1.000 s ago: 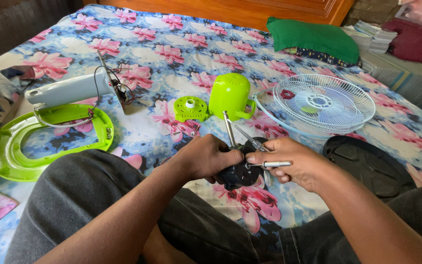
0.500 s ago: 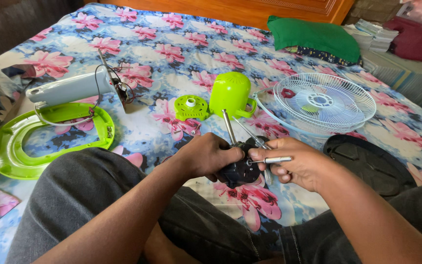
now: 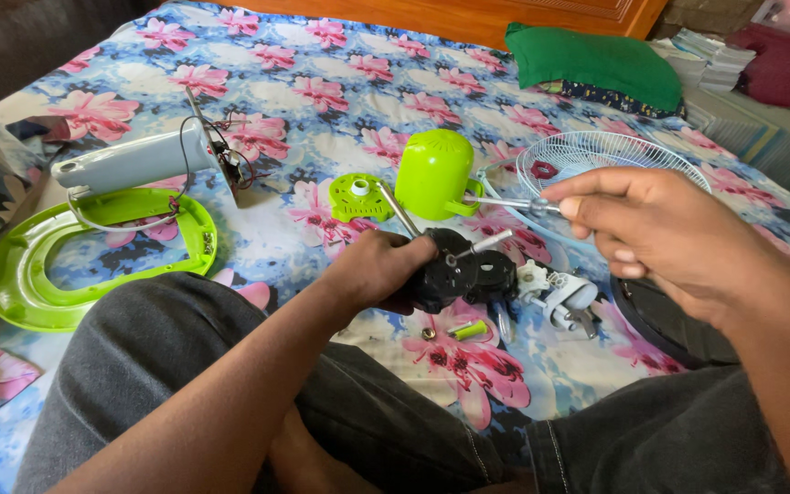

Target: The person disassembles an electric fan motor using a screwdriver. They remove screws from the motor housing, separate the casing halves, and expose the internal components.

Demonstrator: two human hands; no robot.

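Partly hidden: motor under left hand

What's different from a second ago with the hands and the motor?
The right hand has lifted off the black fan motor and moved up and right, holding a thin metal rod. That uncovers a white bracket part and small green piece on the bedsheet. The left hand still grips the motor.

I see the black motor tilted, shaft up-left, mid-bed; the metal screwdriver lies level just beyond it.
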